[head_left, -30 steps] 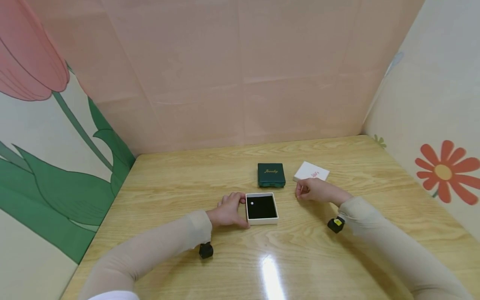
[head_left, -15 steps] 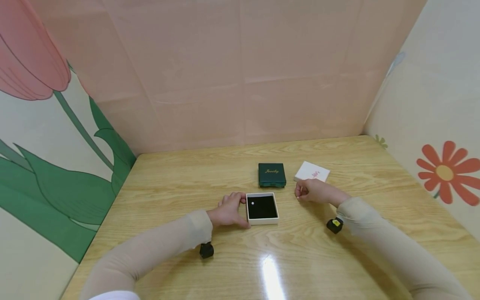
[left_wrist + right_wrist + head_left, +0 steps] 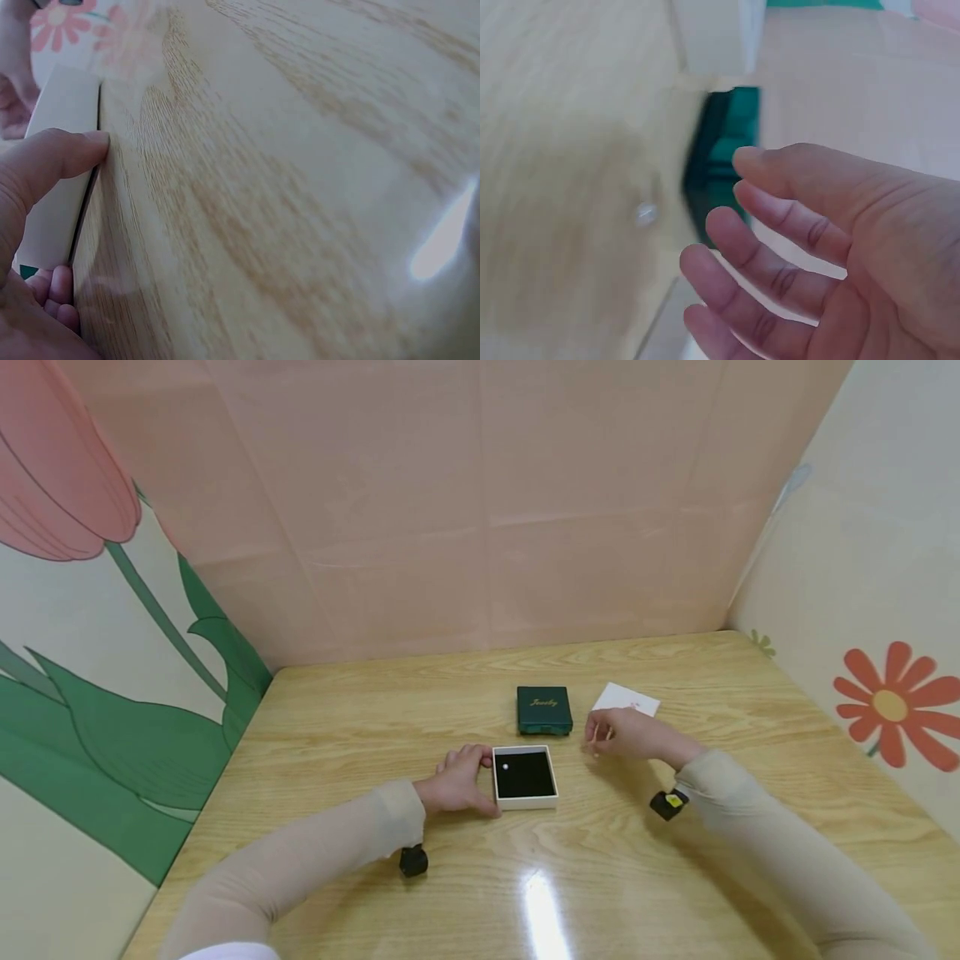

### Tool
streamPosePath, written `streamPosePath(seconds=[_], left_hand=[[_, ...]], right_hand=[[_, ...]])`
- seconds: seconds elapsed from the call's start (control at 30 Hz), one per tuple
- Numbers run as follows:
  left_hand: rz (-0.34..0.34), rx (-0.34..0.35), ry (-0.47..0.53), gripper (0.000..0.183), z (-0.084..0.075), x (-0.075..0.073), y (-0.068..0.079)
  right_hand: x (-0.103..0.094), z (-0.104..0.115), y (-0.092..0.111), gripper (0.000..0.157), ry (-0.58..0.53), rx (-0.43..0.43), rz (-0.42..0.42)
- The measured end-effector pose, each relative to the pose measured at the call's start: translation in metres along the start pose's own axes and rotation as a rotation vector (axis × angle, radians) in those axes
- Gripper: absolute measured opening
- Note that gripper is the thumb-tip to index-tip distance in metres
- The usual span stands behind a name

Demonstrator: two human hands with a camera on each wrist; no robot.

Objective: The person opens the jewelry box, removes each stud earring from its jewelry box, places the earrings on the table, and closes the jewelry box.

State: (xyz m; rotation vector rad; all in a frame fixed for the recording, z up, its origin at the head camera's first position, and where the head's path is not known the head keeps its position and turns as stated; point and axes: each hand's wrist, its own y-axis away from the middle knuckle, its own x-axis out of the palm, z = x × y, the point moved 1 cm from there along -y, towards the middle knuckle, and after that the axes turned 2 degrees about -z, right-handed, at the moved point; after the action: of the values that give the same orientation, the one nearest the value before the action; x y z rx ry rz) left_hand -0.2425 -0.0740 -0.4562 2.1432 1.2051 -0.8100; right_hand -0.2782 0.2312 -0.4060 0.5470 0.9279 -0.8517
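A white-rimmed jewelry box (image 3: 522, 802) with a black pad lies in front of me, and a small round pearl-like stud (image 3: 505, 767) sits at the pad's upper left. My left hand (image 3: 457, 781) holds the box by its left side, thumb at the near corner and fingers at the far one. To the right of the box, my right hand (image 3: 626, 733) hovers just above the table, its fingers loosely bent and apart with nothing between them. Below its fingertips a small shiny piece (image 3: 646, 214), like an earring, lies on the wood; its exact kind is blurred.
Behind the open box stands a closed dark green box (image 3: 543, 710) with gold lettering. A white lid (image 3: 626, 698) with pink print lies at the back right, partly covered by my right hand. The wooden table (image 3: 360, 710) meets a pink backdrop (image 3: 480, 527).
My right hand has parted its fingers and lifted slightly up and left, away from the small shiny piece on the table. The left hand and the box have stayed put.
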Motion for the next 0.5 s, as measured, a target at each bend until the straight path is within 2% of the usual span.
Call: streamPosePath(seconds=[0.23, 0.5], left_hand=[[0.003, 0.001, 0.0, 0.081, 0.001, 0.0, 0.0], [-0.006, 0.006, -0.002, 0.083, 0.003, 0.0, -0.001]], right_hand=[[-0.007, 0.033, -0.005, 0.012, -0.177, -0.061, 0.025], [0.002, 0.065, -0.019, 0.01, -0.231, -0.136, 0.03]])
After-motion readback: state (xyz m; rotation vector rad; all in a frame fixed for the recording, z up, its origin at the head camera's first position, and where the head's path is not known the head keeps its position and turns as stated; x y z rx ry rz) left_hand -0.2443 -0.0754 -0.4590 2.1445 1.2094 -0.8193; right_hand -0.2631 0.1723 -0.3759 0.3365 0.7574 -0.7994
